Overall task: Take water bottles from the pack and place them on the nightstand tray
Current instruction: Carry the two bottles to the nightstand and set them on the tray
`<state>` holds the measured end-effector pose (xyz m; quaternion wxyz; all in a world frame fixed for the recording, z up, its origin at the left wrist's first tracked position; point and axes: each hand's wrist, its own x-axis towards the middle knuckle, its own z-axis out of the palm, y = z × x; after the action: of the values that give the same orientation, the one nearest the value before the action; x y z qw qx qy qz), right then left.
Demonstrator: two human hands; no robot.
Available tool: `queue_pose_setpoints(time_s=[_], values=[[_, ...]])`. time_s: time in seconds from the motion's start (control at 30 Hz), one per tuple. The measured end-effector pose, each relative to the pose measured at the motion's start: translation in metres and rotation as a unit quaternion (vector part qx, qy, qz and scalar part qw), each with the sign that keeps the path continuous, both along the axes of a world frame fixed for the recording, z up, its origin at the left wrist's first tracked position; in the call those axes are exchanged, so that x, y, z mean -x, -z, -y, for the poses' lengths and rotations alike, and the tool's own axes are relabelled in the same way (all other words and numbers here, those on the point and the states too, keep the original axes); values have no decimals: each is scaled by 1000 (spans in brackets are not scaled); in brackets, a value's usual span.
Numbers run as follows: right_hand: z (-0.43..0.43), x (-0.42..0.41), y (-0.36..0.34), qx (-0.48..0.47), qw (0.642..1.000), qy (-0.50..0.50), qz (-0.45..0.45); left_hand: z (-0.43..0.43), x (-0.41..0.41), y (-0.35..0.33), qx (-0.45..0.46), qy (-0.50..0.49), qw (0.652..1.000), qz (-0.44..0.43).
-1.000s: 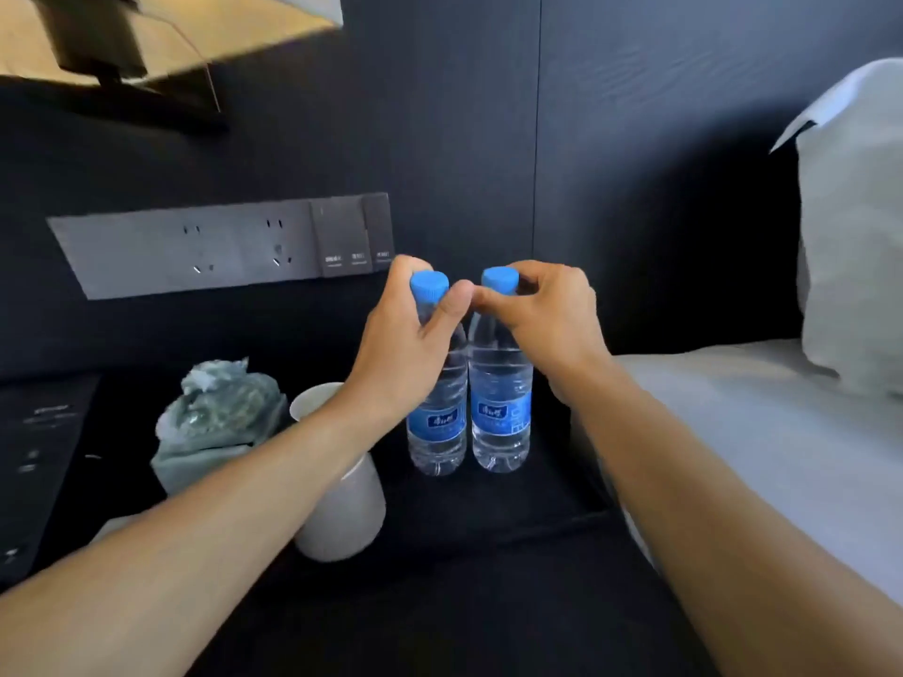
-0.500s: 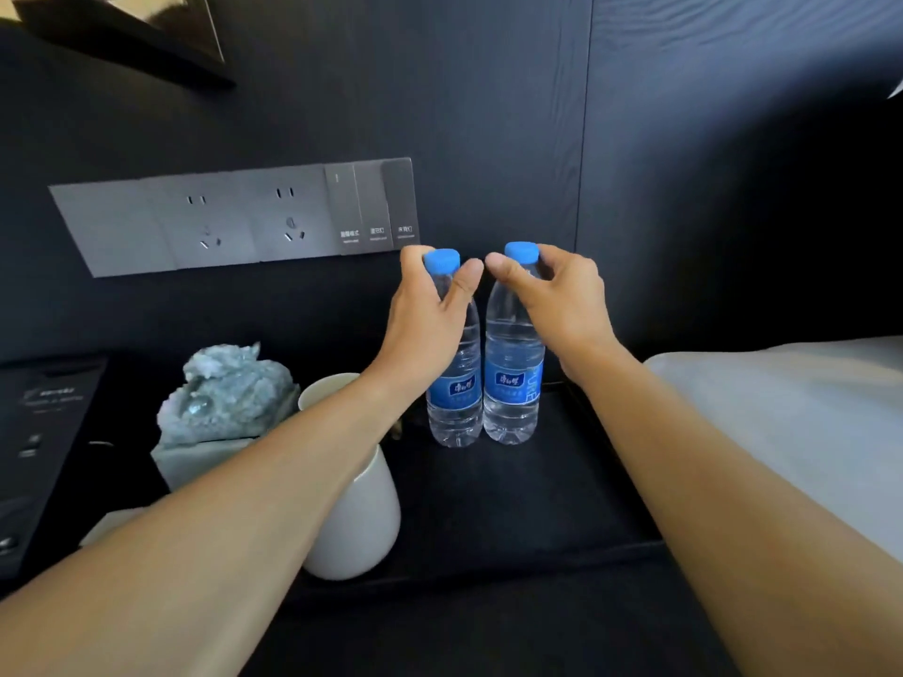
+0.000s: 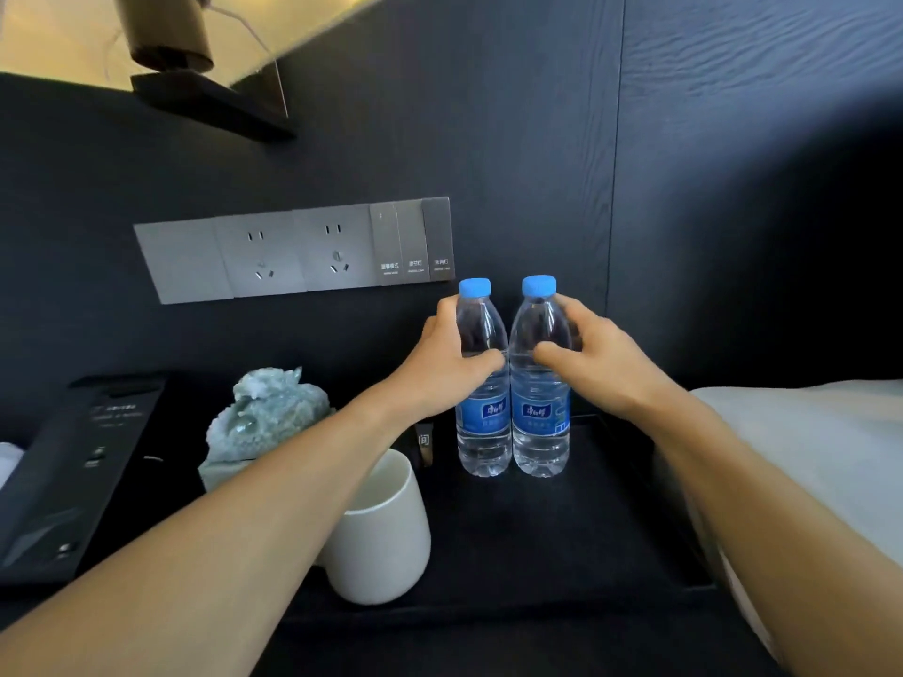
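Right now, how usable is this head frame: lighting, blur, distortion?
Head view: the dim, dark tray and wall swallow edge detail; warm light spills top left by the lamp; wide-angle bending bows the wall seams and stretches the forearms; bottles and both hands, left and right, are fairly sharp, with soft label text.
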<state>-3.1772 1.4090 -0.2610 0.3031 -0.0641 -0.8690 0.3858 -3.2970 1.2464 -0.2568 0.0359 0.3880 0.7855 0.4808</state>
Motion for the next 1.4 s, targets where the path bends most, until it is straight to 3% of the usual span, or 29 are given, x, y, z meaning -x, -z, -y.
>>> queue_pose_setpoints(time_s=[0.33, 0.53, 0.8, 0.97, 1.23, 1.4], values=[[6, 16, 13, 46, 994, 87, -51, 4, 11, 1, -13, 57, 996, 62], [-3, 9, 12, 133, 991, 17, -11, 3, 13, 2, -15, 67, 995, 66], [3, 11, 9, 5, 996, 83, 35, 3, 15, 4, -21, 70, 996, 54], [-3, 8, 11, 160, 987, -29, 8, 3, 17, 7, -23, 74, 995, 58], [-4, 15, 14, 123, 992, 22, 10, 3, 15, 6, -28, 71, 996, 43], [-7, 12, 17, 195, 980, -39, 2, 3, 17, 7, -33, 72, 995, 56]])
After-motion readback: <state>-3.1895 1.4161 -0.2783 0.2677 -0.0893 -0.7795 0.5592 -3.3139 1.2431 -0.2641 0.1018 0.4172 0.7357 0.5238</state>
